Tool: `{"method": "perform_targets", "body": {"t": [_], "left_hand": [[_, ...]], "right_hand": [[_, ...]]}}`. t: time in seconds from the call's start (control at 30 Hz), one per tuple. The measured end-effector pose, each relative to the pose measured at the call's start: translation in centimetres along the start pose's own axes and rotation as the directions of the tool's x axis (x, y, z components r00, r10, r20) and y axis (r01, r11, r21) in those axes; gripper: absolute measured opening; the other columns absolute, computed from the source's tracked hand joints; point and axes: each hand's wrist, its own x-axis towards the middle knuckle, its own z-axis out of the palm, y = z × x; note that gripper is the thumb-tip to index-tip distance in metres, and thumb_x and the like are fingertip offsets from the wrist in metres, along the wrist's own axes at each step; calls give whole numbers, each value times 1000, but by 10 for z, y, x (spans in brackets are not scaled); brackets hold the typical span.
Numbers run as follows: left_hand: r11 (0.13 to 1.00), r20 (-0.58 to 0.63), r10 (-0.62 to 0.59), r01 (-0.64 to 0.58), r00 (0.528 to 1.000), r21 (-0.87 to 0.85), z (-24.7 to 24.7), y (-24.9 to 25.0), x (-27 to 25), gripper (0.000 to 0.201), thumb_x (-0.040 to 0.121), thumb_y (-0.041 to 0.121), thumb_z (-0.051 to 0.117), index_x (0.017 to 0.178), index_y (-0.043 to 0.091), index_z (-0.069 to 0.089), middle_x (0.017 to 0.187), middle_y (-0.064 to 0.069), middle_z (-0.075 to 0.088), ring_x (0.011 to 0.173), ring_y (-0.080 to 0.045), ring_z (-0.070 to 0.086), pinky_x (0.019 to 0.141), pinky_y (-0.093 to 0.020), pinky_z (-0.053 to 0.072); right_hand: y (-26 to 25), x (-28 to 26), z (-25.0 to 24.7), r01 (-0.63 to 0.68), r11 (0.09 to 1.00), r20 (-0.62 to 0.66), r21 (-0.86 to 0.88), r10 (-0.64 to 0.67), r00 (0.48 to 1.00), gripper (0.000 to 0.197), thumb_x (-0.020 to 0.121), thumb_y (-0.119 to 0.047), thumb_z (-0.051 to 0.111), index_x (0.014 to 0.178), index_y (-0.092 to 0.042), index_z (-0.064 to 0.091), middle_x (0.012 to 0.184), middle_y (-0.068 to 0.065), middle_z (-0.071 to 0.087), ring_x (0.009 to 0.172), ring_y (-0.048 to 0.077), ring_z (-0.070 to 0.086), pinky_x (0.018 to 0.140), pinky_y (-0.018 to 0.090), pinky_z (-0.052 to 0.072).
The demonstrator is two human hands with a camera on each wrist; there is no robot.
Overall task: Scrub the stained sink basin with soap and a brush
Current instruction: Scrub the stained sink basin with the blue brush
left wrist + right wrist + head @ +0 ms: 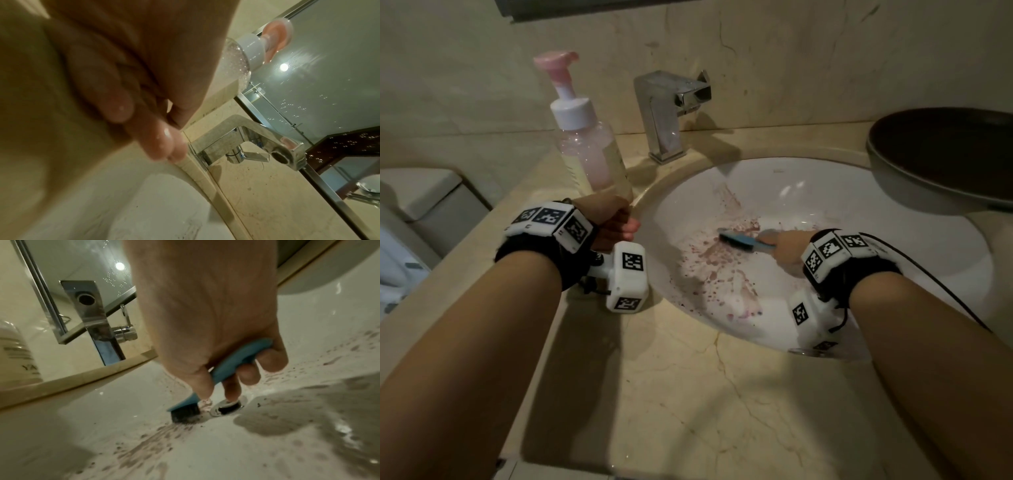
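A white sink basin (791,192) carries reddish-purple stains (709,263) across its floor and left wall. My right hand (786,245) grips a blue-handled brush (739,240) whose dark bristles (185,415) press on the basin beside the drain (228,407). My left hand (613,219) holds a clear soap pump bottle (589,150) with a pink pump head by its base, at the sink's left rim. In the left wrist view the fingers (123,107) curl round the bottle (236,68). The stained basin (205,451) fills the lower right wrist view.
A chrome faucet (671,109) stands behind the basin on the beige marble counter (688,394). A dark round bowl (945,154) sits at the right, overhanging the sink rim. A toilet tank (424,195) is at the far left. A mirror (318,65) hangs above.
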Motion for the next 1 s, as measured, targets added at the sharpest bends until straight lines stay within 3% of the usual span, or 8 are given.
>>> {"method": "perform_targets", "body": {"t": [0.17,0.3,0.37,0.47,0.6,0.77,0.83,1.0], "left_hand": [[1000,-2,22,-22,1000,-9,-1,0,1,37,97,21,36,61,14,42,27,2,45,20,-9,41,33,-7,36],[1000,-3,24,-24,1000,-8,-2,0,2,36,96,23,39,62,13,43,28,1,48,21,-9,45,35,-9,41],[1000,-1,27,-27,1000,3,-1,1,-1,35,96,22,39,63,13,44,28,1,48,21,-10,45,35,-10,41],[999,11,33,-33,999,-1,-2,1,-1,34,96,25,38,64,14,43,29,1,47,21,-10,45,36,-9,40],[999,13,38,-37,999,-23,-2,-1,3,35,96,28,38,63,17,40,31,2,47,23,-10,45,43,-16,38],[999,14,37,-37,999,-13,-3,-1,3,36,97,29,38,63,16,41,31,2,48,24,-10,47,39,-11,39],[999,28,32,-31,999,-22,-3,-1,4,37,98,29,38,63,15,41,31,2,48,23,-10,46,41,-13,40],[999,40,35,-34,999,-36,-5,-1,5,42,99,33,35,61,17,37,33,2,44,23,-10,43,36,-9,33]], "right_hand": [[15,-9,-4,29,999,142,43,-35,989,53,95,-9,45,136,-41,38,92,-11,54,58,6,39,47,10,36],[10,7,-6,41,999,75,-13,-40,996,48,99,-25,44,146,-26,33,133,7,52,108,23,56,92,29,44],[11,14,-6,2,993,-11,-114,-4,1000,50,102,-29,34,150,-20,22,140,14,47,120,30,51,97,33,41],[20,19,-4,6,999,-56,-34,-7,998,42,100,-23,38,142,-19,42,129,10,54,102,23,50,85,28,38],[15,14,-5,127,991,133,39,-131,982,47,98,-12,40,139,-35,43,110,1,52,80,14,47,61,13,37],[15,22,-3,-13,995,-113,-101,2,994,46,100,-28,41,145,-19,35,132,15,54,113,31,54,95,34,44],[19,20,-1,-6,994,-69,-111,-2,998,46,100,-24,41,145,-18,36,129,14,54,115,31,54,90,31,43],[3,18,-6,155,984,151,83,-166,974,48,96,-11,44,135,-39,42,76,-10,53,60,0,52,55,7,39]]}}
